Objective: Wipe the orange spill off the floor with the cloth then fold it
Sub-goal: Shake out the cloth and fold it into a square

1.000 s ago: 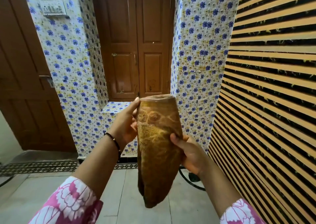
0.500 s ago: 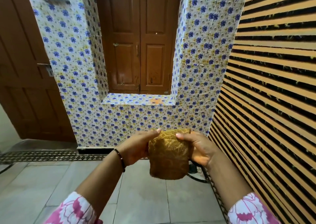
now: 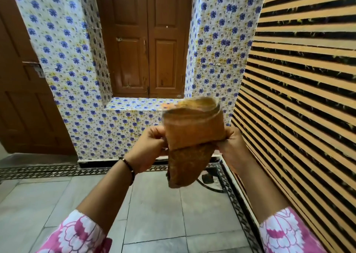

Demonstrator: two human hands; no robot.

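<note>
Brown-orange fabric fills the middle of the frame: the cloth [image 3: 194, 135] is held up in the air between both hands, folded over on itself, with a blurred upper fold rising toward the tiled ledge and a darker, narrower flap hanging down below the hands. The left hand [image 3: 148, 148] grips the cloth's left edge, its fingers curled round the fabric; the right hand [image 3: 232, 146] pinches the right edge, partly hidden behind the cloth (how its fingertips lie cannot be told). Both arms reach up from the lower part of the frame in pink-and-white flowered sleeves [image 3: 77, 233], and a dark bracelet [image 3: 129, 168] sits on the left wrist.

Behind the cloth, in the upper centre, a pair of brown wooden shutters [image 3: 148, 40] stands closed in a recess lined with white tiles bearing blue flowers [image 3: 63, 46]. A faint orange patch [image 3: 166, 106] shows on the tiled ledge just left of the cloth's top. At the far left of the frame is a brown door [image 3: 21, 106] with a metal latch. The right side is taken up by a wall of tan and black horizontal stripes [image 3: 300, 79]. The grey stone floor [image 3: 154, 210] spreads across the bottom, edged by a dark patterned border, and a black curved metal piece [image 3: 210, 185] lies on it just below the hanging flap.
</note>
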